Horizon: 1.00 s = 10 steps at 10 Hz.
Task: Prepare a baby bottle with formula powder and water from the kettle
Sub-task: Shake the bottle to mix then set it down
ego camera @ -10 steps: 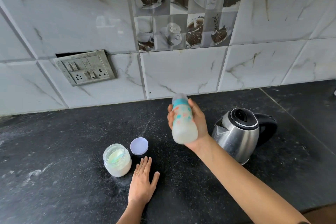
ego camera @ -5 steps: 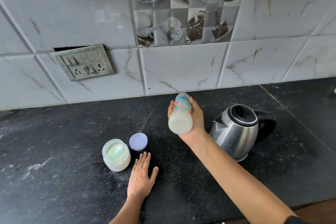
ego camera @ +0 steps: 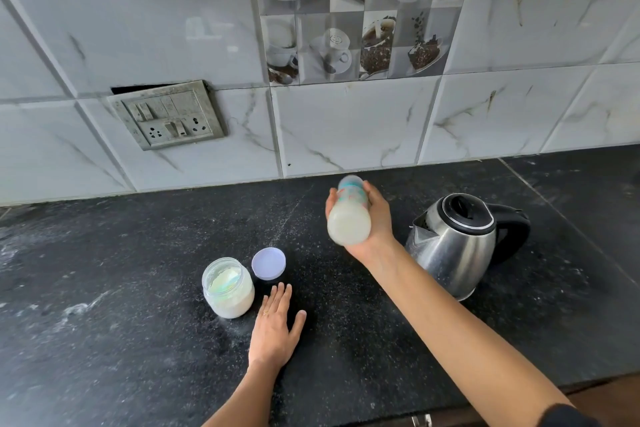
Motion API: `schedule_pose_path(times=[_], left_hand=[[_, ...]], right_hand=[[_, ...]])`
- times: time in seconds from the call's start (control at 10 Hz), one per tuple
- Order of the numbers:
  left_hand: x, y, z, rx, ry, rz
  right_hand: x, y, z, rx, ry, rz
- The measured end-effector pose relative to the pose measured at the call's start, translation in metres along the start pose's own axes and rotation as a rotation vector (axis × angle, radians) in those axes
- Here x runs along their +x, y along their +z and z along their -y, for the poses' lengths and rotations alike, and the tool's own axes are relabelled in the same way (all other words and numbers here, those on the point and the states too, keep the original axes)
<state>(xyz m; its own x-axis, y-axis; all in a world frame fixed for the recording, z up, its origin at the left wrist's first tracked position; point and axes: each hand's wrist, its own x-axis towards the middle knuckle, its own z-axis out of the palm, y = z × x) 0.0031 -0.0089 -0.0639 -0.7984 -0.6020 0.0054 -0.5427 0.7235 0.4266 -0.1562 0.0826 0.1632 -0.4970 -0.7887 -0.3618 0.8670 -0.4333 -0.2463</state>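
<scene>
Black stone bench [ego camera: 138,340] across the frame, a dusting of white powder on it around the jar. At 3 o'clock sits the steel kettle [ego camera: 453,246], black lid down, so its contents are hidden; spout toward 9, handle toward 3. Just at its 9 o'clock, up in the air, the baby bottle [ego camera: 349,222]: tipped with its base toward the camera and its capped top toward the wall, cloudy white liquid inside. The right grip [ego camera: 377,222] is wrapped round its body. Down at 7 o'clock from the bottle, the open jar [ego camera: 228,288] holds white powder. Its pale lid [ego camera: 268,263] lies flat at the jar's 1 o'clock. The left grip [ego camera: 275,326] lies palm-down on the bench, fingers straight, holding nothing, at the jar's 4 o'clock.
</scene>
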Motion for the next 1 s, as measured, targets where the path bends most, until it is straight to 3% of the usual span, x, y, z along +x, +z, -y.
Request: schedule_pose_path(times=[0.1,0.2,0.3,0.4,0.5,0.6,0.8,0.9,1.0], left_hand=[[-0.002,-0.001,-0.001,-0.021,0.001,-0.006],[-0.001,0.001,0.001,-0.007,0.008,-0.008],[-0.002,0.001,0.000,-0.013,0.009,-0.013],[-0.001,0.000,0.000,-0.008,0.011,-0.011],[0.000,0.000,0.000,0.002,0.016,-0.016],[-0.001,-0.001,-0.001,-0.007,0.017,-0.016],[0.000,0.000,0.000,0.011,0.024,-0.015],[-0.001,0.000,0.000,0.007,0.024,-0.015],[0.000,-0.001,0.000,-0.003,0.021,-0.021]], right_hand=[[-0.001,-0.001,0.001,-0.003,0.020,-0.014],[-0.011,0.001,-0.005,-0.262,0.065,0.053],[-0.007,0.003,-0.002,-0.111,0.003,-0.018],[-0.014,-0.002,-0.007,-0.288,0.122,0.136],[-0.020,0.000,-0.009,-0.427,0.104,0.192],[-0.010,0.005,-0.003,-0.055,-0.017,-0.012],[-0.015,-0.005,-0.019,-0.188,-0.010,0.036],[-0.009,-0.003,-0.016,0.022,-0.094,-0.077],[-0.015,-0.008,-0.021,-0.155,0.024,-0.005]])
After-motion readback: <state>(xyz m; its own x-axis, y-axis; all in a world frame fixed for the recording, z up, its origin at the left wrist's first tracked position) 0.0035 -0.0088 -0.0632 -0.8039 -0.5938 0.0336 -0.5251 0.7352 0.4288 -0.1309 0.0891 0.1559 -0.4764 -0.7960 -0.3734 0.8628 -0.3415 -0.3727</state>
